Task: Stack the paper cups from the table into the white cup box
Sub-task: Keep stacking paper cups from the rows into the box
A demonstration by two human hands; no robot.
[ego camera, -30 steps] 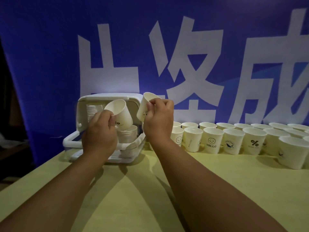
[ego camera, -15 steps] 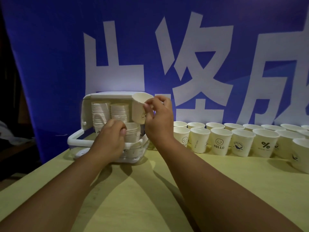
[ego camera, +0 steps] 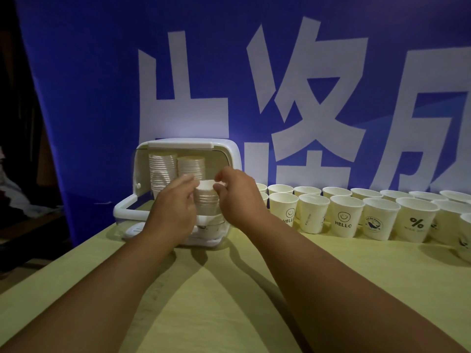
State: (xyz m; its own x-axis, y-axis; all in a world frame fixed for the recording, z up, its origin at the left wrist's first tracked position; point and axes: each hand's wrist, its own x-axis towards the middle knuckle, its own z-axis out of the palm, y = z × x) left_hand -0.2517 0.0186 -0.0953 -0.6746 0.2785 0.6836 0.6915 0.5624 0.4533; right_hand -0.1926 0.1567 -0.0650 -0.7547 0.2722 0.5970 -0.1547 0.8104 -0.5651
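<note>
Currently | left hand (ego camera: 175, 212): grasps front stack (ego camera: 207, 202) in white cup box (ego camera: 228, 156) | right hand (ego camera: 238, 197): pinches its top rim | loose cups (ego camera: 342, 220): row at 3 o'clock

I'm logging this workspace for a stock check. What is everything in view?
cup box: one, white, open, table's left end
cup stacks: three, white, in the box; two tall behind, one shorter in front
loose cups: over a dozen, white, some printed, two rows right of the box
table: one, yellow-green
banner: one, blue, white characters, behind
left hand: at front stack's left side
right hand: pinching its top rim
</note>
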